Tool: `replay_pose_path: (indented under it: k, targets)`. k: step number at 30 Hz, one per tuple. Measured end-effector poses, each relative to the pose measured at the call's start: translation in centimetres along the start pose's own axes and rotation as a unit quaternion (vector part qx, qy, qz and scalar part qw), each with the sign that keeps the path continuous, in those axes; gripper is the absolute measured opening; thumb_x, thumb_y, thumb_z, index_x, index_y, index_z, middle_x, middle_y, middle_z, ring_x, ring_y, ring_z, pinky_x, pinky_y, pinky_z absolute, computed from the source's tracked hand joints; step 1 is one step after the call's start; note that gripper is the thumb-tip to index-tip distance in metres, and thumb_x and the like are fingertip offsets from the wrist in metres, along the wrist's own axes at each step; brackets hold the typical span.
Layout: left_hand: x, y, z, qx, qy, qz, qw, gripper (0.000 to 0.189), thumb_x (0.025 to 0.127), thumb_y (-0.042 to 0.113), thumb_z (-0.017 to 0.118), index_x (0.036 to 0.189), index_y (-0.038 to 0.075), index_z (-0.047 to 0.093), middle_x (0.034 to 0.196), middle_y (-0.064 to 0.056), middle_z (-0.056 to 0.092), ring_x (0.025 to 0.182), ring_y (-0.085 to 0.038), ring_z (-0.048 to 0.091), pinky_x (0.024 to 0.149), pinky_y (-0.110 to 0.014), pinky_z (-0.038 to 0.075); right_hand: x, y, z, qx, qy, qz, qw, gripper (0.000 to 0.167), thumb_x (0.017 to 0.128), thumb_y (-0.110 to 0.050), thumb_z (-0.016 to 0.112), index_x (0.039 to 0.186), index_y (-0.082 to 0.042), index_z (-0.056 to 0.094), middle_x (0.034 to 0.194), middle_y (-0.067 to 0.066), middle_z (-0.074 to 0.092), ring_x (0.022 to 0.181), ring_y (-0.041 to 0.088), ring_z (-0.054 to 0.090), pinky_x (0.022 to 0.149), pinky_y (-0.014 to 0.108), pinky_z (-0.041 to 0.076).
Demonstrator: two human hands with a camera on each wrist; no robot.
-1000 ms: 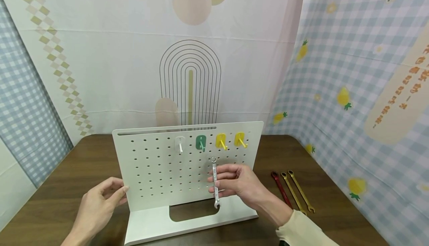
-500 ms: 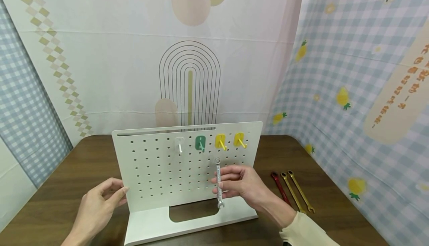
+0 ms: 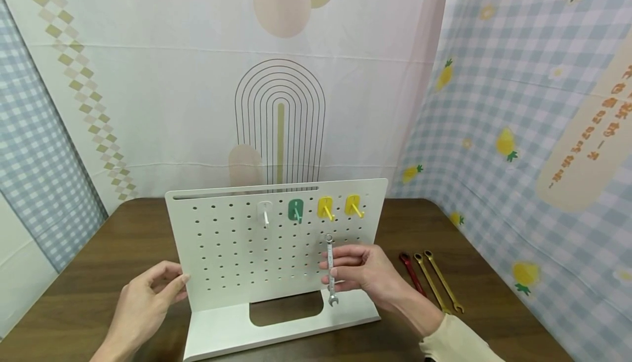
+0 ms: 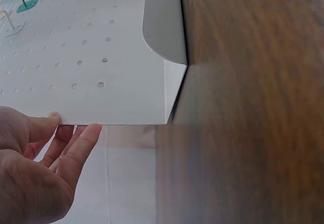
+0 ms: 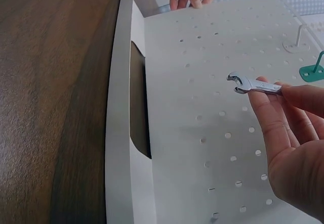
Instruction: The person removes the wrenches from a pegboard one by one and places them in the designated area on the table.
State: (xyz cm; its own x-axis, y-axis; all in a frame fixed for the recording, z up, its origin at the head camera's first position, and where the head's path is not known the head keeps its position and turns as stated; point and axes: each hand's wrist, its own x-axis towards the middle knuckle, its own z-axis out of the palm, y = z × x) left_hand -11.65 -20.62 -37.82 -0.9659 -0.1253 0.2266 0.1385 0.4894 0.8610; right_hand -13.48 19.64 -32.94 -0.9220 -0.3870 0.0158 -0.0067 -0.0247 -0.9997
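A silver combination wrench (image 3: 331,269) is pinched upright between the thumb and fingers of my right hand (image 3: 367,274), ring end up and open jaw down. It is in front of the right half of a white pegboard (image 3: 222,252). In the right wrist view the open end of the wrench (image 5: 248,84) juts past the fingertips. My left hand (image 3: 148,301) pinches the board's left edge, thumb on the front face and fingers behind, as the left wrist view shows. Along the board's top run a white hook (image 3: 265,214), a green hook (image 3: 296,210) and two yellow hooks (image 3: 326,208).
To the right of the board, a red wrench (image 3: 413,274) and two gold wrenches (image 3: 444,282) lie side by side on the dark wooden table (image 3: 133,230). The board's white base (image 3: 222,329) has a cut-out in its middle. Patterned cloth (image 3: 197,104) hangs behind and on both sides.
My right hand has moved slightly to the right with the silver wrench, from below the gap between the green and yellow hooks to below the left yellow one. The left hand stays put.
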Motion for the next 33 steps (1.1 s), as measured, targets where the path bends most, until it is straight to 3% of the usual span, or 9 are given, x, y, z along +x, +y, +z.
replay_pose_path:
  k: [10,17,26,33]
  targets:
    - [0.0,0.1,0.0,0.001,0.003,-0.002,1.0000,0.012,0.100,0.011,0.074,0.108,0.002,0.073,0.100,-0.008,0.073,0.083,0.008,0.072,0.072,-0.019,0.068,-0.8,0.2,-0.9,0.001,0.019,0.008,0.9998,0.045,0.092,0.003,0.076,0.129,0.021,0.058,0.111,0.014,0.080,0.088,0.018,0.080,0.082,0.037,0.071]
    - [-0.1,0.0,0.1,-0.002,0.001,-0.003,1.0000,0.012,0.101,0.012,0.074,0.108,0.002,0.073,0.101,-0.008,0.073,0.084,0.008,0.072,0.073,-0.019,0.068,-1.3,0.5,-1.8,0.000,0.025,0.005,0.9997,0.046,0.093,0.004,0.075,0.130,0.024,0.056,0.118,0.025,0.076,0.089,0.019,0.080,0.082,0.037,0.071]
    - [-0.1,-0.1,0.1,-0.009,0.003,0.009,0.9999,0.011,0.101,0.010,0.073,0.107,0.001,0.072,0.100,-0.007,0.072,0.085,0.009,0.071,0.073,-0.020,0.068,-1.6,0.8,-2.9,-0.001,0.044,0.022,0.9988,0.044,0.092,0.004,0.077,0.129,0.019,0.060,0.113,0.018,0.079,0.091,0.021,0.081,0.082,0.037,0.071]
    - [0.0,-0.1,-0.1,0.003,-0.005,0.002,1.0000,0.013,0.101,0.009,0.073,0.109,-0.001,0.072,0.103,-0.009,0.072,0.085,0.008,0.071,0.072,-0.018,0.068,-2.1,0.9,-3.5,0.007,0.058,0.017,0.9981,0.044,0.093,0.005,0.075,0.131,0.020,0.059,0.118,0.023,0.077,0.092,0.022,0.081,0.084,0.039,0.071]
